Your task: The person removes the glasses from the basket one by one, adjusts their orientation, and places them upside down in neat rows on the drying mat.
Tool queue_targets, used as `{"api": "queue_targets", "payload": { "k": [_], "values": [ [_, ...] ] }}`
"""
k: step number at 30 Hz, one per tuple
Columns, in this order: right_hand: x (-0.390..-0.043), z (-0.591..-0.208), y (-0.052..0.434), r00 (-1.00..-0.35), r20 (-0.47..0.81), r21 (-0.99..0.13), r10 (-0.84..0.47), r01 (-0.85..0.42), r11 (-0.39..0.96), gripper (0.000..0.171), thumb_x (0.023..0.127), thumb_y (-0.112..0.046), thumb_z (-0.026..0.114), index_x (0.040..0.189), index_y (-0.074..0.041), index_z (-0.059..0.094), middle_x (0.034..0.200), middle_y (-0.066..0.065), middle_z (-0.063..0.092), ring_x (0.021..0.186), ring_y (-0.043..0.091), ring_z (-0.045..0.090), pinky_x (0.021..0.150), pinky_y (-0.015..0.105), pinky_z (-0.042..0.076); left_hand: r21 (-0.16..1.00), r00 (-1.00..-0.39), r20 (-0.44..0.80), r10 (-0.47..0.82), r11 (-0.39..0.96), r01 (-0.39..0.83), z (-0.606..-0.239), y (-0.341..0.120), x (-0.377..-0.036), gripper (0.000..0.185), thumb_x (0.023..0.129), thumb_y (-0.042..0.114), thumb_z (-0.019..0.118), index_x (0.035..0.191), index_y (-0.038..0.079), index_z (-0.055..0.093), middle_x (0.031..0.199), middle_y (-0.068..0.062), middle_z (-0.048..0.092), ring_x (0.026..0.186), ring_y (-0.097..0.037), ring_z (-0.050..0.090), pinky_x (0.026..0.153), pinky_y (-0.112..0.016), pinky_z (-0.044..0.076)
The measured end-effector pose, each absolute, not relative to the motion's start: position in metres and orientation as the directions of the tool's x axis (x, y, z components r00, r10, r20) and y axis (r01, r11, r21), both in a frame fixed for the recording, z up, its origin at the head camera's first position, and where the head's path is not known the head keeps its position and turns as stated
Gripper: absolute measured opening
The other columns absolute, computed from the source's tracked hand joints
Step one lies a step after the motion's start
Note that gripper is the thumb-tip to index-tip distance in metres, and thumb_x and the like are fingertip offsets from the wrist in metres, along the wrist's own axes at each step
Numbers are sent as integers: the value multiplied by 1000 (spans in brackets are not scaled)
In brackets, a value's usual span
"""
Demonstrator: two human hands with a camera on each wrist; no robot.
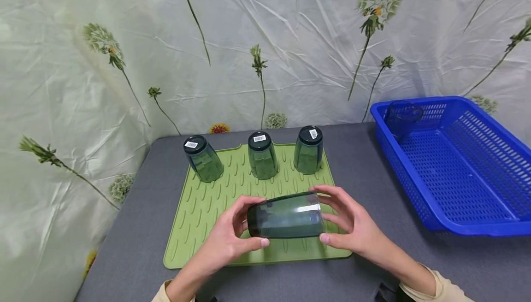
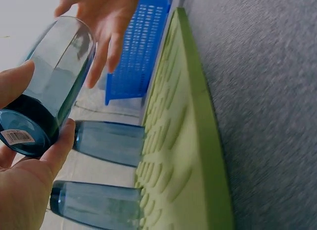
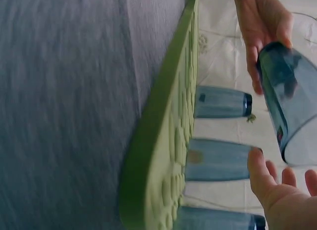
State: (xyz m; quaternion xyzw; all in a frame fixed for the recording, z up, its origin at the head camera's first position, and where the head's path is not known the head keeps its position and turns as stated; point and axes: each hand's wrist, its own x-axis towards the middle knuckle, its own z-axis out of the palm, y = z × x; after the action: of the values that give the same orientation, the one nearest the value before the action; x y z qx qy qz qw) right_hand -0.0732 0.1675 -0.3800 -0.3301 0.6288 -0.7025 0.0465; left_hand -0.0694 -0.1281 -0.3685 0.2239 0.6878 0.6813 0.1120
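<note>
A dark tinted drinking glass (image 1: 286,215) lies sideways in the air above the green drying mat (image 1: 199,228). My left hand (image 1: 232,233) grips its thick base end, thumb in front and fingers behind; a barcode label shows on the base in the left wrist view. Around the open rim on the other side, my right hand (image 1: 346,223) spreads its thumb and fingers. In the right wrist view, the right fingertips (image 3: 256,158) stand apart from the rim. Upside down along the mat's far edge stand a left glass (image 1: 205,161), a middle glass (image 1: 263,156) and a right glass (image 1: 309,152).
A blue plastic basket (image 1: 435,200) stands on the right of the grey table (image 1: 137,228), with another dark glass (image 1: 400,117) in its far left corner. Behind the table hangs a pale curtain (image 1: 315,53) printed with dandelions.
</note>
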Motion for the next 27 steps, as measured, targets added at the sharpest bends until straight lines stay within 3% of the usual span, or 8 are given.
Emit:
{"api": "queue_targets", "payload": {
  "k": [8, 14, 22, 27],
  "values": [
    [-87, -373, 179, -707, 521, -854, -478, -438, -282, 78, 73, 28, 61, 143, 15, 28, 145, 29, 34, 133, 39, 41, 101, 46, 46, 979, -883, 203, 424, -67, 193, -360, -141, -76, 66, 73, -10, 78, 131, 6, 50, 142, -16, 47, 125, -32, 48, 99, -34, 48],
    [-88, -374, 182, -724, 509, -860, -465, -445, -249, 76, 75, 28, 60, 143, 14, 29, 146, 26, 35, 131, 38, 43, 100, 44, 48, 963, -880, 270, 391, -91, 255, -358, -147, -80, 65, 75, -12, 76, 133, 0, 49, 135, -23, 49, 117, -29, 53, 98, -30, 48],
    [-89, -378, 184, -753, 478, -876, -452, -445, -185, 75, 77, 27, 60, 144, 10, 31, 147, 24, 36, 130, 34, 45, 98, 41, 49, 964, -897, 264, 354, -57, 261, -349, -153, -79, 64, 77, -9, 76, 134, 3, 50, 132, -21, 51, 114, -30, 54, 97, -29, 48],
    [-88, -381, 184, -768, 485, -870, -418, -473, -139, 75, 77, 25, 63, 144, 10, 34, 146, 23, 37, 127, 34, 47, 96, 39, 51, 945, -871, 318, 374, -50, 324, -347, -158, -81, 61, 82, -10, 70, 137, -2, 45, 130, -23, 47, 112, -29, 56, 91, -30, 51]
  ]
}}
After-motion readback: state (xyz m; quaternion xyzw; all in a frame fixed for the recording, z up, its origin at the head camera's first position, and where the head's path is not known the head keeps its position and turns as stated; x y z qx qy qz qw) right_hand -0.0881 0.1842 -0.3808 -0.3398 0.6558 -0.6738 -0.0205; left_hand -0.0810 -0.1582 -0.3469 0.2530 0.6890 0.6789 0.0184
